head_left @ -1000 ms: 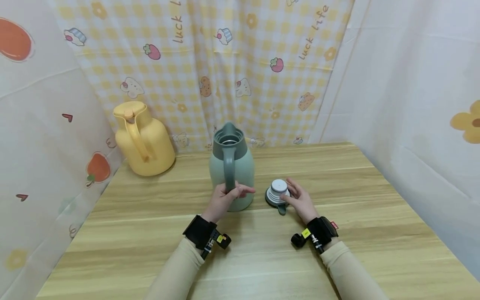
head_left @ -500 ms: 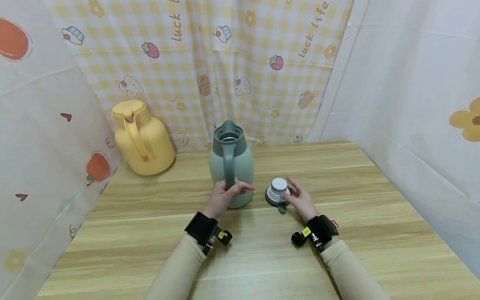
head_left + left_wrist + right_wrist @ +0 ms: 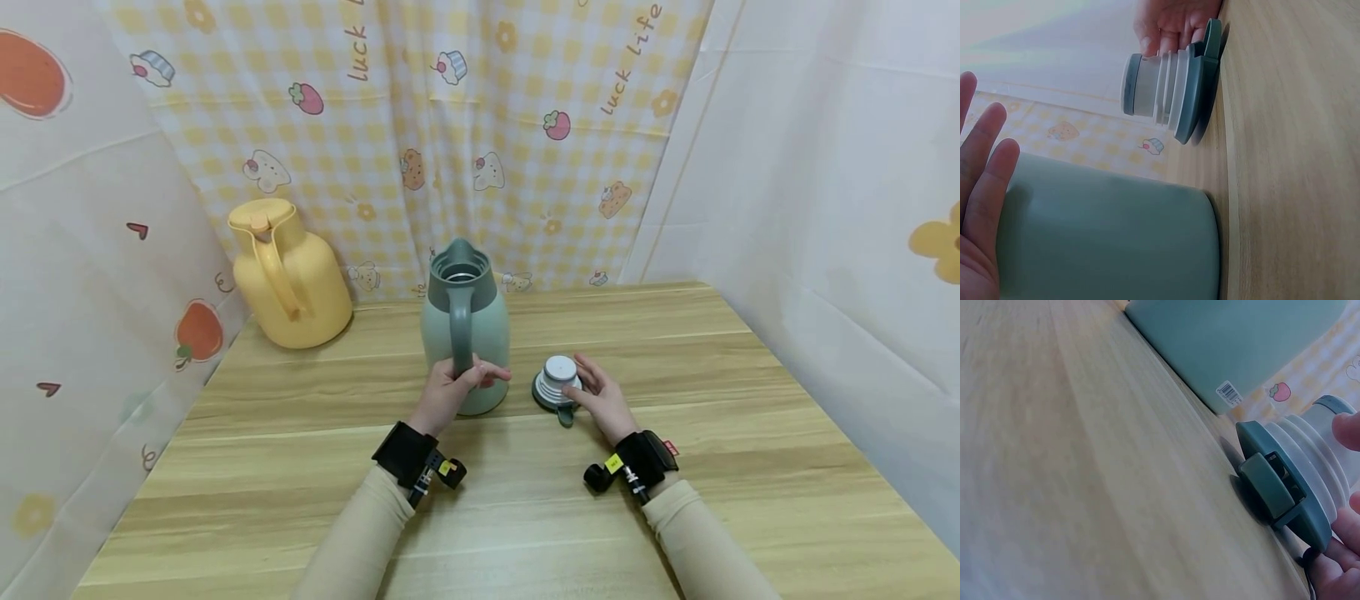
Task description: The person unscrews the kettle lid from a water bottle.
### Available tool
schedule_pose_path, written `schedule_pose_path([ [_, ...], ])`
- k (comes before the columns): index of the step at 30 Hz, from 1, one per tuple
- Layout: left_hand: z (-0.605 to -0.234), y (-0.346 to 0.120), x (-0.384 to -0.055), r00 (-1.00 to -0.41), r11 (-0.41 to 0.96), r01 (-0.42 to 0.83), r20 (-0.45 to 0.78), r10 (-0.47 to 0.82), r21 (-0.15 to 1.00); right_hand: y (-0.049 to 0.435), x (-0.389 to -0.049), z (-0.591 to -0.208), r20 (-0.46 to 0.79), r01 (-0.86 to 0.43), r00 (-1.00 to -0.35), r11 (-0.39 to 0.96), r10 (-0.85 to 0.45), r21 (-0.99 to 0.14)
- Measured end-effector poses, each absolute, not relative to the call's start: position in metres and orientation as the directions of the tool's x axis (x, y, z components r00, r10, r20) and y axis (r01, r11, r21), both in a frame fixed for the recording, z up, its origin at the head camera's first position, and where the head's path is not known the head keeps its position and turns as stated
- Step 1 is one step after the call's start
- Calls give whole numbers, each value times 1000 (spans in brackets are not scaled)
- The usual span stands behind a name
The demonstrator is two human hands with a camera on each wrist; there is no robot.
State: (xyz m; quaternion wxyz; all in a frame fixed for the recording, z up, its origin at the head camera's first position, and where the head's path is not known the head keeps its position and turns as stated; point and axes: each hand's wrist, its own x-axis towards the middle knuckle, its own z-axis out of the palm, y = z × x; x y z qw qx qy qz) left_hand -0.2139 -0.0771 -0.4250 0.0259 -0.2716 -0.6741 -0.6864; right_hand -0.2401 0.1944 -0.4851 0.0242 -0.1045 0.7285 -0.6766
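A pale green vacuum jug stands upright with its mouth uncovered. My left hand holds the lower end of its dark green handle, thumb across the handle and fingers pointing right along the body. To the jug's right, its stopper lid lies upside down, white plug upward and green rim on the table. My right hand holds the lid from the right side. In the right wrist view, the thumb is at the plug and other fingers are at the rim, partly cut off.
A yellow jug with its lid on stands at the back left, by the curtain. The patterned curtain closes off the back and sides of the wooden table.
Both hands, the green jug and the lid stay in place; the head view shifts only slightly.
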Motion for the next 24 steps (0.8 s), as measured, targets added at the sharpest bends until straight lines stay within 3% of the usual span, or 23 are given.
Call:
schedule_pose_path([
  [24, -402, -74, -209, -875, -52, 381, 378, 303, 923, 194, -241, -483, 78, -92, -982, 74, -172, -993],
])
